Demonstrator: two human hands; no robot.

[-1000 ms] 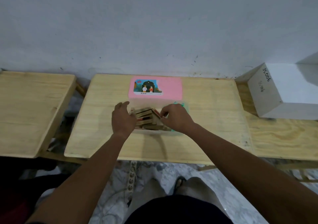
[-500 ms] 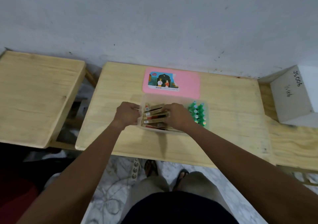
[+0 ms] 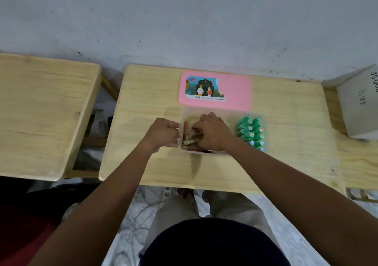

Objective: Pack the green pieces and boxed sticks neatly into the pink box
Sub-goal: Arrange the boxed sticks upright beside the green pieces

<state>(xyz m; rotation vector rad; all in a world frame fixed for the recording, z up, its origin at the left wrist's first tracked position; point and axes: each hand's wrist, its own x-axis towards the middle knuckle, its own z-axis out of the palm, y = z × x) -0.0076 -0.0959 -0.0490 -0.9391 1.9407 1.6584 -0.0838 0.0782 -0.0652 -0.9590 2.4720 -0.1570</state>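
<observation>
Boxed sticks [image 3: 192, 139] lying crosswise in clear tray [image 3: 185, 113] at bench [image 3: 286, 163] centre, under right hand [image 3: 212, 134], fingers curled onto them. Left hand [image 3: 163, 134] pinching tray's left wall. Green pieces [image 3: 251, 131] just right of tray, nearer right hand; pink lid [image 3: 235, 90] behind.

The right hand [image 3: 212, 135] hides most boxed sticks [image 3: 191, 140]; its grip is unclear.

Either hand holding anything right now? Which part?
Left hand pinches the left wall of the clear container. Right hand lies over the boxed sticks inside; whether it has a grip on one cannot be told.
</observation>
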